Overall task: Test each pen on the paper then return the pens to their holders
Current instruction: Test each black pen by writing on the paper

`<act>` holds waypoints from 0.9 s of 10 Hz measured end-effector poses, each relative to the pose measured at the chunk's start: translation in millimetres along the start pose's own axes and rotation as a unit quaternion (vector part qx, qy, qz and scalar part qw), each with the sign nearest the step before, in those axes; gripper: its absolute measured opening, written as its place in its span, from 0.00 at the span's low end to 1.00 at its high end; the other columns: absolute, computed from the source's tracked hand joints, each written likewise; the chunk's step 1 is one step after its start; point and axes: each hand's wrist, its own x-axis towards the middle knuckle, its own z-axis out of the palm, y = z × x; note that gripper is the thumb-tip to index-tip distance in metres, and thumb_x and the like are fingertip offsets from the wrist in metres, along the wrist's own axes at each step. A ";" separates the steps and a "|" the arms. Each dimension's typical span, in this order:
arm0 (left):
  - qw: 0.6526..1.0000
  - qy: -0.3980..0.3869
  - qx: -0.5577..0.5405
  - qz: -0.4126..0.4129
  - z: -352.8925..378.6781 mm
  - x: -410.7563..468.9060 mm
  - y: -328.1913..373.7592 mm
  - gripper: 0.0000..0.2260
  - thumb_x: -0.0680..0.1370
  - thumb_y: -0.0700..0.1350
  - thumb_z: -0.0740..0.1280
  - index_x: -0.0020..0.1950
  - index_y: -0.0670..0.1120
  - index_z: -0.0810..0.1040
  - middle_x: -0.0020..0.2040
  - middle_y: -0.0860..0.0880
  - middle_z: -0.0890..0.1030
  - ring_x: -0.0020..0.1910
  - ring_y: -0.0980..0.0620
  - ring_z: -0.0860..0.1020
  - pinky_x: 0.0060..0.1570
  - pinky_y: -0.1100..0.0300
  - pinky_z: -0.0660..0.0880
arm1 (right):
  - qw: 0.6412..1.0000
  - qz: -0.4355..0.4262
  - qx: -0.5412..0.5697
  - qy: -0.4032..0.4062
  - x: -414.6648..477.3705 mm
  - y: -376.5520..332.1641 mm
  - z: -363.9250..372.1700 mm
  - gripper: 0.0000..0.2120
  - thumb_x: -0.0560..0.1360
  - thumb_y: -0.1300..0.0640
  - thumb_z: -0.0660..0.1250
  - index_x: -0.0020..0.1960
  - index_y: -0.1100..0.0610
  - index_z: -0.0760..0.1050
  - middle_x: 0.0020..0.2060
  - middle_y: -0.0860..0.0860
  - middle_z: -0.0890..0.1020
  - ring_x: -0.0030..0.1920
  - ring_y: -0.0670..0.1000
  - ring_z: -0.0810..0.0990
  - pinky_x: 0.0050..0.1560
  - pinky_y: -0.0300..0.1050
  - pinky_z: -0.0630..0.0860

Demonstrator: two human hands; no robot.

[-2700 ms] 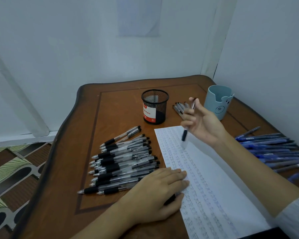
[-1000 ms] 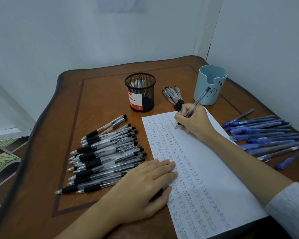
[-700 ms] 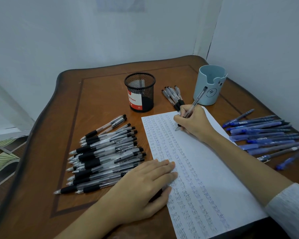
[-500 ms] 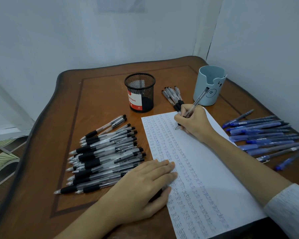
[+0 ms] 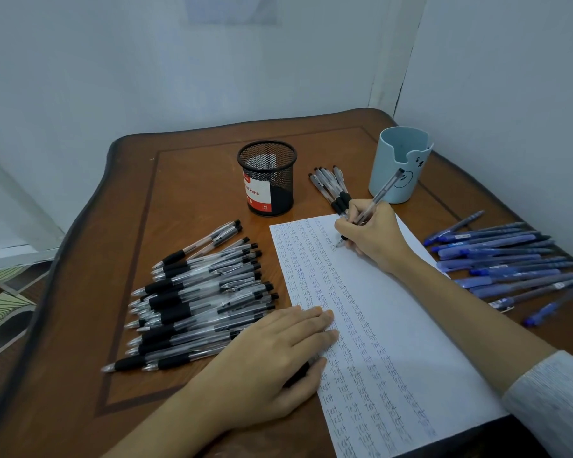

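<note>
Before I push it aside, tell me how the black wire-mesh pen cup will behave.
The black round wire-mesh pen cup is probably light: it is open mesh and no pens stick out of it. It stands upright on the glossy wooden table, so a low push would likely slide it; a push near the rim might tip it. Tipped, it could roll.

The left hand [image 5: 272, 361] covers most of a dark object [image 5: 299, 374] beside the paper [image 5: 411, 319], too hidden to identify. The paper and the white sleeve [image 5: 556, 401] run out of frame on the near side. The right hand [image 5: 374, 236] hides the grip of its pen [image 5: 382, 190] and the tips of the far pens [image 5: 328, 181].
</note>
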 end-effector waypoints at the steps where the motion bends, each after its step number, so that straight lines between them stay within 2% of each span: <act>1: 1.000 0.005 0.003 0.004 0.5 -0.2 -0.1 0.15 0.80 0.48 0.63 0.64 0.46 0.78 0.66 0.51 0.77 0.67 0.56 0.72 0.69 0.60 0.65 | 1.000 -0.003 -0.011 -0.009 0.3 0.3 0.4 0.18 0.72 0.71 0.65 0.29 0.58 0.63 0.24 0.54 0.68 0.21 0.51 0.71 0.20 0.36 0.65; 4: 1.000 0.006 0.000 0.005 1.1 -0.6 -0.6 0.15 0.80 0.48 0.62 0.64 0.46 0.77 0.66 0.50 0.77 0.68 0.55 0.71 0.69 0.59 0.66 | 1.000 -0.014 -0.023 0.001 -0.1 1.1 2.3 0.17 0.72 0.72 0.64 0.30 0.58 0.63 0.26 0.55 0.68 0.26 0.54 0.71 0.21 0.34 0.66; 5: 1.000 0.009 -0.005 0.003 1.2 -0.5 -0.8 0.14 0.80 0.48 0.62 0.64 0.46 0.78 0.66 0.50 0.77 0.68 0.55 0.71 0.68 0.58 0.67 | 1.000 0.006 0.026 0.009 0.1 0.3 0.1 0.18 0.74 0.71 0.65 0.30 0.59 0.63 0.24 0.54 0.67 0.21 0.50 0.70 0.18 0.34 0.62; 6: 1.000 0.010 -0.009 0.003 1.5 -0.5 -1.1 0.14 0.80 0.48 0.62 0.64 0.45 0.78 0.66 0.50 0.77 0.68 0.55 0.71 0.67 0.57 0.68 | 0.988 0.058 0.145 0.010 2.3 -0.7 -5.5 0.18 0.77 0.65 0.66 0.30 0.60 0.66 0.22 0.54 0.69 0.17 0.46 0.66 0.18 0.33 0.58; 7: 1.000 0.009 -0.009 0.001 1.0 -0.2 -1.3 0.14 0.80 0.48 0.62 0.64 0.46 0.78 0.66 0.50 0.77 0.68 0.55 0.71 0.67 0.57 0.67 | 0.979 0.104 0.175 0.026 4.7 -1.9 -7.2 0.17 0.79 0.57 0.64 0.31 0.56 0.71 0.24 0.50 0.73 0.20 0.45 0.67 0.20 0.34 0.60; 8: 1.000 0.005 -0.008 0.001 0.3 -0.2 -1.0 0.14 0.81 0.48 0.62 0.64 0.46 0.77 0.66 0.50 0.77 0.68 0.55 0.71 0.68 0.58 0.66 | 0.986 0.076 0.146 0.001 1.5 -6.4 -8.8 0.14 0.81 0.47 0.58 0.46 0.57 0.71 0.22 0.46 0.70 0.23 0.44 0.65 0.23 0.34 0.63; 9: 1.000 0.007 -0.007 0.002 0.3 -0.4 -0.9 0.14 0.80 0.48 0.62 0.64 0.46 0.77 0.65 0.50 0.77 0.67 0.56 0.72 0.68 0.59 0.66 | 0.995 0.033 0.097 -0.018 -3.3 -17.0 -17.7 0.18 0.82 0.45 0.52 0.56 0.58 0.71 0.21 0.46 0.68 0.22 0.43 0.64 0.23 0.34 0.63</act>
